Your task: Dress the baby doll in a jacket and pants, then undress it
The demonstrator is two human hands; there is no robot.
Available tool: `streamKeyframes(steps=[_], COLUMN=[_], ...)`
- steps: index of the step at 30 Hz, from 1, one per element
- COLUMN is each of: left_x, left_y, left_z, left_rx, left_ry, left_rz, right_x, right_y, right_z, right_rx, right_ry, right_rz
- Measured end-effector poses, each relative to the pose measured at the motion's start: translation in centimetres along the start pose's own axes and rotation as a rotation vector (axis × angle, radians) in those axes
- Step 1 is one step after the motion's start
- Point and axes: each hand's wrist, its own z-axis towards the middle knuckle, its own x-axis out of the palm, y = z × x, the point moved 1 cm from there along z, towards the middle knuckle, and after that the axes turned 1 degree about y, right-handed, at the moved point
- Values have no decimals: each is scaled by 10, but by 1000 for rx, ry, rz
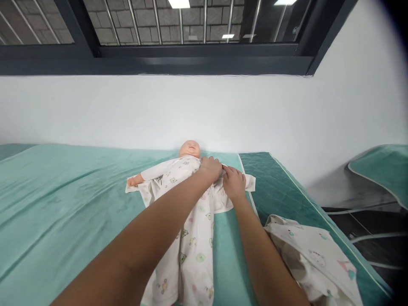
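Green bedspread (79,204) | left hand (211,167), right hand (235,182) at doll's (190,148) printed clothing (200,221), grips unclear | step, judged: arranging its upper part | next calls for gentle alignment

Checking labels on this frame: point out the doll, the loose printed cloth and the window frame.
Doll (190,149): head view, on its face.
Loose printed cloth (318,255): head view, on its upward-facing printed side.
Window frame (204,66): head view, on its dark bottom rail.
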Motion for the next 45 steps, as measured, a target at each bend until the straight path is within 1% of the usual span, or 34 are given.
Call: streamKeyframes(steps=[4,6,8,12,15,19,22,26,33,37,40,42,43,45], left_x=[-8,-7,-4,7,15,18,13,2,-18,-20,-16,-10,-7,-1], left_y=[14,16,13,-1,-9,-10,-8,-2,19,27,23,15,11,2], left_z=[-3,-2,2,13,18,14,7,-3,-25,-34,-33,-29,-26,-21], left_rx=[-2,-4,3,44,79,74,66,85,85,79,76,72,70,66], left_ry=[-15,-3,11,8,-28,-90,-127,-145,-158,-173,-173,-167,-162,-147], left_rz=[40,54,59,33,19,34,60,99,156,161,139,112,95,56], right_x=[-3,-1,3,11,13,12,12,13,11,13,10,3,-1,-8], right_y=[-7,-10,-13,-16,-17,-21,-25,-28,-25,-27,-24,-17,-13,-1], right_z=[2,4,6,9,10,12,15,16,11,14,13,6,2,-8], right_rx=[84,78,51,28,26,40,60,79,61,73,79,85,74,8], right_ry=[-54,-47,-39,-43,-50,-74,-100,-134,-188,-185,-180,-219,-261,-350], right_rz=[71,117,150,161,177,243,323,399,483,525,542,487,415,226])
